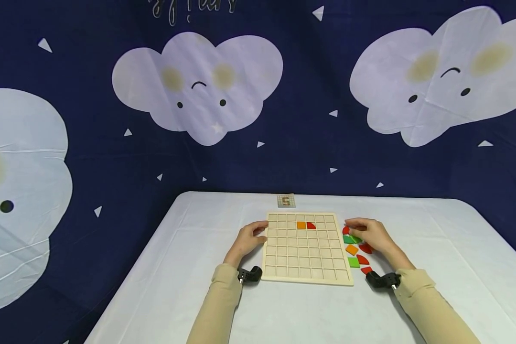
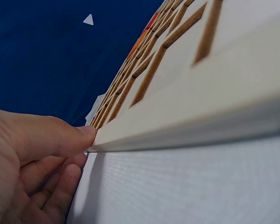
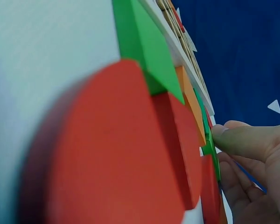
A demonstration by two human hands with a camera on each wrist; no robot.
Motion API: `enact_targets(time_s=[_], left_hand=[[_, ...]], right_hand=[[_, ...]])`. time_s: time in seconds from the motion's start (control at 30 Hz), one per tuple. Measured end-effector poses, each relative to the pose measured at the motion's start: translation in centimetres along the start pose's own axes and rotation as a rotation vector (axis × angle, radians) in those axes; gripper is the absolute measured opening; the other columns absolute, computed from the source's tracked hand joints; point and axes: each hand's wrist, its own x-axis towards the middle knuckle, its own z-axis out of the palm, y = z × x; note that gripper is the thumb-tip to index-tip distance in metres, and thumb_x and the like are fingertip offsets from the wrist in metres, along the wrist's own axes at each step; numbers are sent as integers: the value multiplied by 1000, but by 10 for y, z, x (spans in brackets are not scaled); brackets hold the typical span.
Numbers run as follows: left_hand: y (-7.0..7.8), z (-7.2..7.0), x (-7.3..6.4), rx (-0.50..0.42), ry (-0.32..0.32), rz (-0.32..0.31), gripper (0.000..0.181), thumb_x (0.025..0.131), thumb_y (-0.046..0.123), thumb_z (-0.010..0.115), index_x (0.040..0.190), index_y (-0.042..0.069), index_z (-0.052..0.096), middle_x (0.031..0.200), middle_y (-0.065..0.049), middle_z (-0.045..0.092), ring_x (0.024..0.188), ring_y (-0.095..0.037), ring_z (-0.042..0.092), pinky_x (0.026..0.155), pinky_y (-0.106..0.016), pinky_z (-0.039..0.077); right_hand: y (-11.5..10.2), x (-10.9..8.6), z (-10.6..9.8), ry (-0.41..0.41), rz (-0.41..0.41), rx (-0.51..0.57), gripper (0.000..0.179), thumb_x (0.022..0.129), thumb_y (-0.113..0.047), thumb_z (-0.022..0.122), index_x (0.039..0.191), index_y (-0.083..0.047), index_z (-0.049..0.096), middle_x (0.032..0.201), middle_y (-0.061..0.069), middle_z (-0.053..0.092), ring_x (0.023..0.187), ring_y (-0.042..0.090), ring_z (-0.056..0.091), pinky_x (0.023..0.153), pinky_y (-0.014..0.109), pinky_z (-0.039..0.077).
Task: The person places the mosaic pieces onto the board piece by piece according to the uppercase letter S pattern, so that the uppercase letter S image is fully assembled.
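Note:
A square wooden grid board (image 1: pixel 307 281) lies on the table. One orange square tile (image 1: pixel 301 225) and one red quarter-circle tile (image 1: pixel 311 225) sit side by side in its cells. My left hand (image 1: pixel 248 241) holds the board's left edge, with the thumb on the rim in the left wrist view. To the right of the board, my right hand (image 1: pixel 371 234) reaches over the far end of a loose group of tiles. Its thumb (image 3: pixel 238 140) is right at a green tile (image 3: pixel 210 149) and a red one (image 1: pixel 346 230); I cannot tell whether it pinches either.
Nearer along the board's right side lie another orange square (image 1: pixel 351 249), a light green square (image 1: pixel 354 262) and several red tiles (image 1: pixel 362 259). A small patterned card (image 1: pixel 286 200) lies behind the board. A dark blue cloth with clouds (image 1: pixel 198 162) hangs behind the white table (image 1: pixel 309 315).

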Motion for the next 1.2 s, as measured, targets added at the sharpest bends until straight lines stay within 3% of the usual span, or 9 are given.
enact_targets(time_s=[0.7, 1.03, 1.2], left_hand=[[-2, 1, 0, 5, 4, -8, 46, 81, -5, 66, 126, -2, 58, 122, -14, 60, 110, -28, 55, 96, -35, 46], [0, 1, 0, -4, 3, 1, 46, 80, -6, 66, 126, -3, 57, 122, -15, 60, 110, -28, 55, 96, -35, 46], [0, 1, -1, -7, 4, 2, 47, 80, -7, 66, 126, -3, 57, 121, -15, 60, 110, -29, 55, 96, -35, 46]], right_hand=[[3, 1, 4, 19, -29, -1, 34, 87, -17, 69, 118, -3, 66, 116, 15, 64, 103, 31, 59, 85, 41, 49], [-1, -2, -6, 93, 14, 86, 42, 87, -30, 69, 119, -4, 65, 113, 12, 66, 100, 25, 60, 80, 19, 47], [-11, 3, -16, 131, 9, 126, 45, 88, -33, 68, 121, -4, 64, 113, 11, 66, 94, 10, 62, 78, 14, 47]])
